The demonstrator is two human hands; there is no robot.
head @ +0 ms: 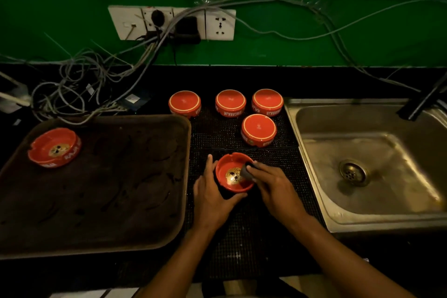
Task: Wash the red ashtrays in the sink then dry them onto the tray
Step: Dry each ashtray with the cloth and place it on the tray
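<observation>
A red ashtray [229, 174] stands upright on the black mesh mat [242, 244] in front of me. My left hand [212, 196] grips its left and near side. My right hand [273, 189] holds a dark cloth [246, 170] pressed inside the bowl. Several more red ashtrays lie upside down on the mat behind: one at the left [185, 103], two at the back [230, 102] [267, 101], one nearer [258, 129]. Another upright ashtray [54, 147] sits at the far left of the brown tray [116, 189].
A steel sink [358, 152] with a drain [353, 173] lies at the right, a dark tap [425, 101] at its back corner. Tangled cables [79, 84] and a wall socket strip [171, 23] hang on the green wall behind the counter.
</observation>
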